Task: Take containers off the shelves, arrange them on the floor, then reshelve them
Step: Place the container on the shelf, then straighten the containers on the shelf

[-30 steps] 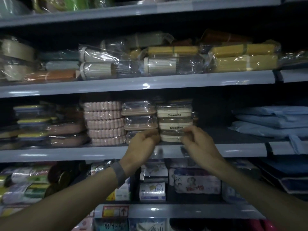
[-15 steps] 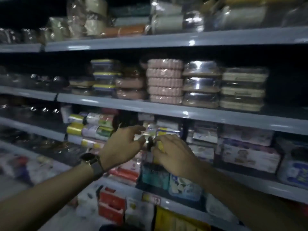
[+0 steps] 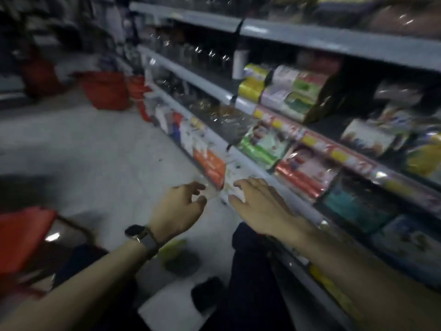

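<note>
Head view, dim and badly blurred: two bare arms reached forward and down. The left hand (image 3: 181, 206), with a watch (image 3: 137, 231) at its wrist, and the right hand (image 3: 260, 206) had their fingers loosely curled toward each other. Between the fingertips lay a pale, see-through smear, probably a container (image 3: 213, 193). I could not tell whether either hand gripped it or only flanked it. The floor (image 3: 95, 151) spread below and left of the hands. Shelves (image 3: 298, 206) of bright packets ran just right of the right hand, and a red tub (image 3: 105, 91) stood far beyond the left. Judging by its look, the container would be light, stiff plastic in slick film, apt to slip. It would be best held with a hand on each side wall, not squeezed on the lid.
</note>
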`<state>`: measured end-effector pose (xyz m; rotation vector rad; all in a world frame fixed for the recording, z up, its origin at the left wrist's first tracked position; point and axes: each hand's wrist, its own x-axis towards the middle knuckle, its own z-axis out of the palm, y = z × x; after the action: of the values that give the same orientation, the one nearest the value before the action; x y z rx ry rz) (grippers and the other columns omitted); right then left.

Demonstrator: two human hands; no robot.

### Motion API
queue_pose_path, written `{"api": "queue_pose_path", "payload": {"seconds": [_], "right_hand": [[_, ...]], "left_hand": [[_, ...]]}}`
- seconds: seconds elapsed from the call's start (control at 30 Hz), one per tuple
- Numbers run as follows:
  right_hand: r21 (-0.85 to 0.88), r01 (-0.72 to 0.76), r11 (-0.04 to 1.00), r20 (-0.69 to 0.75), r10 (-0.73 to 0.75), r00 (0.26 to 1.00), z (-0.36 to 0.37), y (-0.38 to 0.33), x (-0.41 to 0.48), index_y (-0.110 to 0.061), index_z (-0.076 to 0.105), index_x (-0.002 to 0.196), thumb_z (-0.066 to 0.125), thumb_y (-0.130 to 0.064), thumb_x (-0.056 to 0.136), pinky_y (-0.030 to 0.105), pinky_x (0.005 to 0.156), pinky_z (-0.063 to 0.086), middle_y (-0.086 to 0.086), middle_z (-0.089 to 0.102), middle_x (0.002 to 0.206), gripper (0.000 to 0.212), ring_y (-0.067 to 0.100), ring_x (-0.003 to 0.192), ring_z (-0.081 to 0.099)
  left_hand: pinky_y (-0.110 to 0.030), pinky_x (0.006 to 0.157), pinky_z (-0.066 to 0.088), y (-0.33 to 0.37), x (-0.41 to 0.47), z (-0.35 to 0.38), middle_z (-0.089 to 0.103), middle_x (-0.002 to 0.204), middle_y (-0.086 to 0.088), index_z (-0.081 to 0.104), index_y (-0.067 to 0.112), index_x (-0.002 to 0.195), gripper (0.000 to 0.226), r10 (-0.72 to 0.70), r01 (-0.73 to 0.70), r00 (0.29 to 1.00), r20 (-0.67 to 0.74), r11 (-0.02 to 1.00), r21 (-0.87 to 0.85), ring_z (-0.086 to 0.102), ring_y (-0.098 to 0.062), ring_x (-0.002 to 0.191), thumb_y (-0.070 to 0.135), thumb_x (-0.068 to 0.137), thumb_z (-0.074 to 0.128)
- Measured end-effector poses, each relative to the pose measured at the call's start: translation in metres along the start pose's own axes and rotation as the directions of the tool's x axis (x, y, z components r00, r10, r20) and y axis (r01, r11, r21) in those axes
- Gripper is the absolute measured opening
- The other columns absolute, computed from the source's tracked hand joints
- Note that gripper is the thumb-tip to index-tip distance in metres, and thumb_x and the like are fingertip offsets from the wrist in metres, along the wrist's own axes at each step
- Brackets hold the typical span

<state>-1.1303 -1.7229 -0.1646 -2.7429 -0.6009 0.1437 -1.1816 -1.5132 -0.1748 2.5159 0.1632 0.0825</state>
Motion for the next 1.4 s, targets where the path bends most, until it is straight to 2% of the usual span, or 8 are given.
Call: {"api": "queue_pose_path", "payload": {"seconds": [0.13,0.3,0.67,0.87,1.0,1.13,1.23,1.4], "right_hand": [[0.023,0.037,0.999,0.138,-0.04,0.99,0.065,-0.019,0.026,-0.021,0.043,0.152,0.04,-0.048,0.105,0.044,0.12,0.031,0.003,0.043,0.157,0.054,0.024,0.148,0.032],[-0.017,0.063,0.998,0.264,-0.057,0.963,0.13,-0.031,0.053,-0.022,0.044,0.152,0.041,-0.048,0.105,0.042,0.115,0.035,0.003,0.049,0.154,0.053,0.024,0.141,0.041],[-0.018,0.043,0.999,0.508,-0.028,0.861,0.23,-0.038,0.099,-0.016,0.047,0.149,0.041,-0.047,0.105,0.046,0.111,0.04,0.01,0.052,0.149,0.054,0.029,0.138,0.044],[-0.009,-0.041,0.999,0.576,0.038,0.816,0.291,-0.035,0.123,-0.017,0.059,0.126,0.046,-0.045,0.1,0.048,0.099,0.049,0.009,0.064,0.128,0.04,0.031,0.118,0.058],[-0.062,-0.079,0.995,0.64,0.101,0.762,0.331,-0.034,0.141,-0.017,0.06,0.123,0.04,-0.046,0.101,0.045,0.092,0.052,0.012,0.065,0.125,0.041,0.033,0.11,0.061],[-0.053,-0.165,0.985,0.692,0.156,0.705,0.371,-0.031,0.163,-0.014,0.052,0.139,0.043,-0.051,0.101,0.047,0.103,0.047,0.017,0.055,0.142,0.054,0.039,0.128,0.052],[0.038,-0.285,0.958,0.712,0.174,0.681,0.401,-0.026,0.177,-0.011,0.052,0.142,0.051,-0.046,0.1,0.044,0.102,0.046,0.017,0.055,0.145,0.055,0.037,0.13,0.053],[0.148,-0.507,0.849,0.739,0.246,0.628,0.447,-0.01,0.199,-0.012,0.054,0.14,0.067,-0.036,0.092,0.036,0.093,0.046,0.004,0.06,0.13,0.056,0.028,0.123,0.057]], "left_hand": [[-0.035,0.095,0.054,-0.067,-0.016,0.021,0.07,0.126,0.01,0.061,0.035,0.133,0.04,-0.173,0.166,0.981,0.089,0.983,0.077,0.067,-0.019,0.111,0.041,0.095,0.051],[-0.04,0.096,0.053,-0.12,-0.021,0.048,0.07,0.127,0.008,0.06,0.037,0.132,0.053,-0.317,0.303,0.931,0.179,0.948,0.102,0.066,-0.025,0.112,0.053,0.085,0.041],[-0.045,0.09,0.055,-0.186,0.014,0.109,0.07,0.121,-0.013,0.063,0.018,0.127,0.037,-0.386,0.339,0.861,0.331,0.921,0.191,0.066,-0.04,0.107,0.034,0.097,0.049],[-0.035,0.079,0.042,-0.219,0.044,0.147,0.065,0.108,-0.007,0.064,0.018,0.122,0.03,-0.485,0.455,0.762,0.429,0.872,0.178,0.063,-0.038,0.104,0.035,0.101,0.05],[-0.033,0.076,0.04,-0.244,0.062,0.172,0.062,0.099,-0.005,0.065,0.018,0.116,0.025,-0.515,0.521,0.716,0.471,0.843,0.13,0.054,-0.032,0.085,0.031,0.1,0.051],[-0.033,0.081,0.039,-0.288,0.077,0.202,0.065,0.13,-0.017,0.057,0.018,0.132,0.046,-0.604,0.671,0.635,0.482,0.74,0.042,0.062,-0.041,0.109,0.039,0.092,0.049],[-0.033,0.087,0.043,-0.321,0.081,0.222,0.059,0.139,-0.013,0.053,0.011,0.143,0.054,-0.675,0.788,0.562,0.478,0.612,-0.062,0.058,-0.036,0.126,0.044,0.1,0.054],[-0.037,0.082,0.053,-0.376,0.085,0.257,0.067,0.127,-0.022,0.071,0.007,0.122,0.048,-0.761,0.882,0.464,0.454,0.445,-0.155,0.065,-0.035,0.102,0.047,0.101,0.055]]}}
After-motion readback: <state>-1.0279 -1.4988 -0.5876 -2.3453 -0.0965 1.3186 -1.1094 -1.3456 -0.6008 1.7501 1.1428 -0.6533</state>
